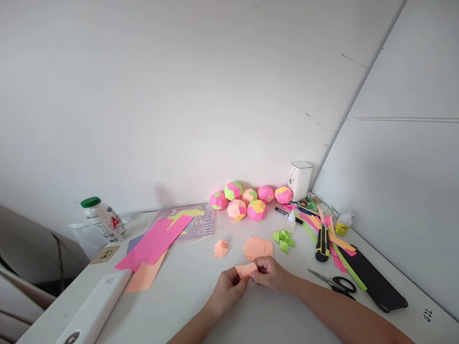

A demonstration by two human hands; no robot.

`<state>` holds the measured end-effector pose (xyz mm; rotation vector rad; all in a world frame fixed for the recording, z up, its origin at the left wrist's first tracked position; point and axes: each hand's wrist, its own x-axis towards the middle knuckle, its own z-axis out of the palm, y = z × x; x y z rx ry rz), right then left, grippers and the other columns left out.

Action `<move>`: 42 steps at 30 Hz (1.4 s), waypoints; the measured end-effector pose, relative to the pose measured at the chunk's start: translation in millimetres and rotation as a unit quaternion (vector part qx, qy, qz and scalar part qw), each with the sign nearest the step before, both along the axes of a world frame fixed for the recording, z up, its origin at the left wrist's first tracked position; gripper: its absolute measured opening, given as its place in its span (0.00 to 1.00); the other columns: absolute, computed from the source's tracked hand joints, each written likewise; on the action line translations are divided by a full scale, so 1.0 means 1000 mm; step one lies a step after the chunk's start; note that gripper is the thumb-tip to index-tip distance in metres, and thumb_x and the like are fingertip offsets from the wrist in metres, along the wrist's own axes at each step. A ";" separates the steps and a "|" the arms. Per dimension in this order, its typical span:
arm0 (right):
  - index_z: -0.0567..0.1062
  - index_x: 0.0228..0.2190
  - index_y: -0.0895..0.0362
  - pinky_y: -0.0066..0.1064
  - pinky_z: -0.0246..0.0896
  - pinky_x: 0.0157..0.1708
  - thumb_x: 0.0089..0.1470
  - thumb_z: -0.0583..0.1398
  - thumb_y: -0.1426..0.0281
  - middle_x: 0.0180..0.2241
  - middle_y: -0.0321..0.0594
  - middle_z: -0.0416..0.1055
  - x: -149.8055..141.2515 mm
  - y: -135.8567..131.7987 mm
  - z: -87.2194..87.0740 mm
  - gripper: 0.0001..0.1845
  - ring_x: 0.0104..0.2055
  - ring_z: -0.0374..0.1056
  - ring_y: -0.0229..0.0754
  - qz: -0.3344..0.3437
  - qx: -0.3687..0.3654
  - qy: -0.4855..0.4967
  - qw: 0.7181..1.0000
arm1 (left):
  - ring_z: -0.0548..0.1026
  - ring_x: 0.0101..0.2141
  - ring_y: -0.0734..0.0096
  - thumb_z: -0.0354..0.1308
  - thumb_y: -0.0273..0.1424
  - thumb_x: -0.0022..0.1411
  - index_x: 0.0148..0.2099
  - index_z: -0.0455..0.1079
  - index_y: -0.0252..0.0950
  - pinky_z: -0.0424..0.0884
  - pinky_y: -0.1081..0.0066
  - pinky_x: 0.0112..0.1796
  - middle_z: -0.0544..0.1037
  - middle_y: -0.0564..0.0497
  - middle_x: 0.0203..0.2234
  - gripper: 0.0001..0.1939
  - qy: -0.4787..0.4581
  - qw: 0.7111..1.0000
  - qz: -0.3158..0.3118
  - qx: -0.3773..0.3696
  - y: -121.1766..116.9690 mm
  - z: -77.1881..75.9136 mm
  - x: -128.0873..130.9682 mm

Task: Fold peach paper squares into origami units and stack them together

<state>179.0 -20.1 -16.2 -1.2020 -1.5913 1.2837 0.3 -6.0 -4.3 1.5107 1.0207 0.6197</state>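
Between my two hands is a small peach paper piece (245, 271), held just above the table. My left hand (229, 285) pinches its left end with thumb and fingers. At the other end, my right hand (268, 273) grips the paper, fingers curled round the edge. Just beyond the hands lies a loose stack of peach paper pieces (257, 247). Left of that stack rests a small pile of folded peach paper units (221, 248). Several folded green paper units (284, 240) sit to its right.
Several multicoloured paper balls (236, 209) line the wall. Scissors (335, 282), a utility knife (322, 243), paper strips (344, 258) and a black case (376, 282) lie right. Pink sheets (154, 243), a white bottle (103, 220) and a long white device (95, 306) are left.
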 end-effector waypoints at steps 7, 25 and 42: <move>0.64 0.19 0.59 0.25 0.56 0.22 0.45 0.58 0.70 0.17 0.32 0.64 0.002 0.002 0.006 0.09 0.19 0.60 0.33 -0.043 -0.033 0.094 0.994 | 0.59 0.17 0.78 0.55 0.35 0.54 0.25 0.61 0.35 0.53 0.76 0.21 0.64 0.59 0.13 0.10 -0.103 0.993 0.020 -0.046 0.005 -0.004 -0.005; 0.60 0.22 0.56 0.25 0.55 0.19 0.48 0.54 0.71 0.17 0.31 0.61 0.000 -0.001 0.006 0.06 0.18 0.58 0.33 -0.066 0.019 0.112 0.991 | 0.63 0.16 0.81 0.61 0.39 0.53 0.28 0.48 0.39 0.56 0.77 0.21 0.68 0.61 0.17 0.21 -0.205 0.975 0.064 -0.067 0.006 -0.003 -0.002; 0.69 0.28 0.57 0.27 0.60 0.29 0.51 0.59 0.68 0.47 0.45 0.61 -0.001 0.000 -0.001 0.05 0.38 0.64 0.39 -0.076 0.195 -0.028 0.977 | 0.59 0.23 0.76 0.51 0.46 0.58 0.31 0.67 0.35 0.56 0.74 0.26 0.62 0.56 0.23 0.18 -0.064 0.997 -0.033 0.039 0.003 0.005 -0.006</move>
